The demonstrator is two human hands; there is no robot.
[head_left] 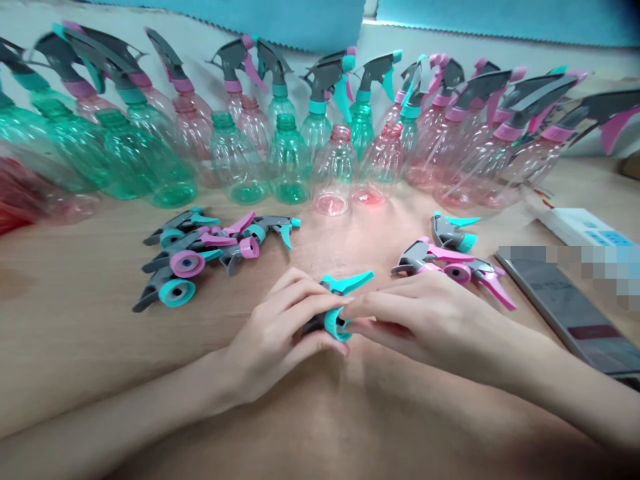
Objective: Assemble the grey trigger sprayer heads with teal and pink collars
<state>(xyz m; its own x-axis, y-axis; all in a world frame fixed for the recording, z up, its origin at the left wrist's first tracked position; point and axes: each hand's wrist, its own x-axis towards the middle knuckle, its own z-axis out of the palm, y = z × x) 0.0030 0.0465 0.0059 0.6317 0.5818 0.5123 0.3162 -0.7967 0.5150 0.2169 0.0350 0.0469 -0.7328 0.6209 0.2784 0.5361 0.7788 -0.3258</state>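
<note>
Far L: a blurry translucent red item (17,197), can't tell what, on the brown wood-look tabletop (75,327). Next, along the back: clear green and pink plastic bottles w/ grey trigger tops (316,130), plus capless green bottles (240,167) & capless pink bottles (334,170) in front, prob. lined up back there b/c it keeps the near space for the hands. L-centre, a loose pile of grey trigger heads w/ pink or teal collars (219,240), well within reach. Left hand (280,317): grip clamped on a grey-and-teal plastic sprayer head (331,327), fingers over, thumb under, held just above or on the tabletop (can't tell), collar mouth turned R, prob. for right-hand access. Right hand (440,320): fingertips at that mouth; can't tell if its grip is closed on anything. Beyond it, a smaller pile of pink/teal trigger heads (453,255), then a dark flat phone (550,300) & white box w/ blue print (575,223). No brand legible; box print + screen text too blurred, part pixelated.
</note>
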